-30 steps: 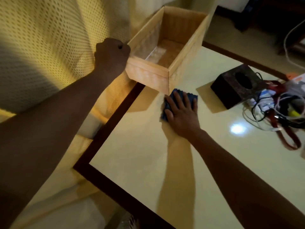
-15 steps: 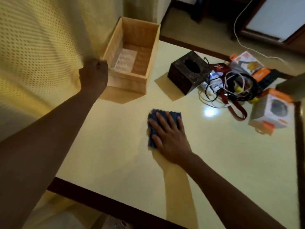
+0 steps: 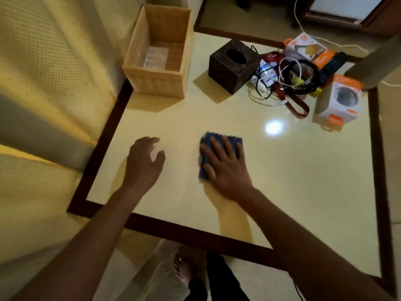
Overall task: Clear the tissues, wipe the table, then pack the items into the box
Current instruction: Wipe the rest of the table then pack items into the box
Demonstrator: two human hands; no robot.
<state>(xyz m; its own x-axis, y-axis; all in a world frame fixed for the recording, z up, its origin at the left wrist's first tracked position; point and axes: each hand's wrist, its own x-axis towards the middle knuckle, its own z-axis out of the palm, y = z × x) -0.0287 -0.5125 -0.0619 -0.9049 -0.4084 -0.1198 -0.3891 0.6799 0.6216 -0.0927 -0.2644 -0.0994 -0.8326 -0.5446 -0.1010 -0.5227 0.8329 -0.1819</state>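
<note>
I see cream dotted upholstery (image 3: 54,61) along the table's (image 3: 282,181) left edge, pale floor (image 3: 249,16) beyond its far edge, dark wooden furniture (image 3: 347,20) far right, and a woven rug (image 3: 165,268) below the near edge.

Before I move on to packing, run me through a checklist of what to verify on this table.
1. Blue cloth flat under right hand: ok.
2. Left hand free, holding nothing: ok.
3. Cream table top free of loose tissues: ok, none visible.
4. Tan woven box open, with room: ok, only something clear on its bottom.
5. Tangled cables and orange-white carton packed: not ok, both lie on the table.
6. Surface wiped all over: cannot tell.
</note>
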